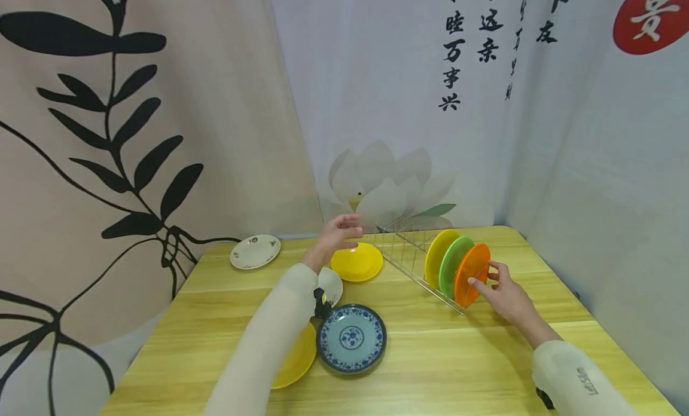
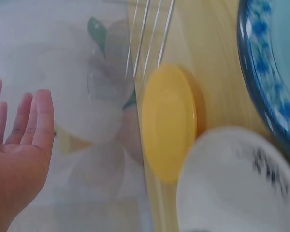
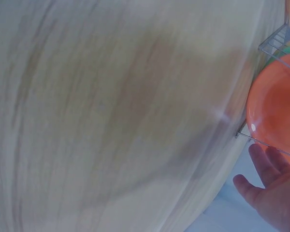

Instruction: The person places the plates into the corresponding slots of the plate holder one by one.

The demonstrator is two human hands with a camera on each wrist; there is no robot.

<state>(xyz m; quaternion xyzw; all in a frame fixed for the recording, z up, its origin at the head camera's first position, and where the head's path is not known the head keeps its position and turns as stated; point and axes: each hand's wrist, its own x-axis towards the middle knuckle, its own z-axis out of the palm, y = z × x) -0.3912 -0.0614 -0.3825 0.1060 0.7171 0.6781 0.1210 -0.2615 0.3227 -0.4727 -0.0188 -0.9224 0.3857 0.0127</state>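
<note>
My right hand (image 1: 508,293) is at the right edge of an orange plate (image 1: 472,275), which stands upright at the near end of a wire dish rack (image 1: 411,272). In the right wrist view its fingers are spread beside the plate's rim, thumb apart; whether the fingertips touch is unclear. Behind the orange plate stand a green plate (image 1: 451,266) and a yellow plate (image 1: 435,257). My left hand (image 1: 336,239) is raised, holding nothing, near a flat yellow plate (image 1: 357,262) left of the rack. The left wrist view shows its fingers extended.
A blue-patterned plate (image 1: 352,338) lies near the table's middle. Beside it are a white dish (image 1: 331,286) and another yellow plate (image 1: 298,359), both partly covered by my left arm. A patterned white plate (image 1: 255,251) lies at the back left. Printed curtains (image 1: 242,135) hang behind the table.
</note>
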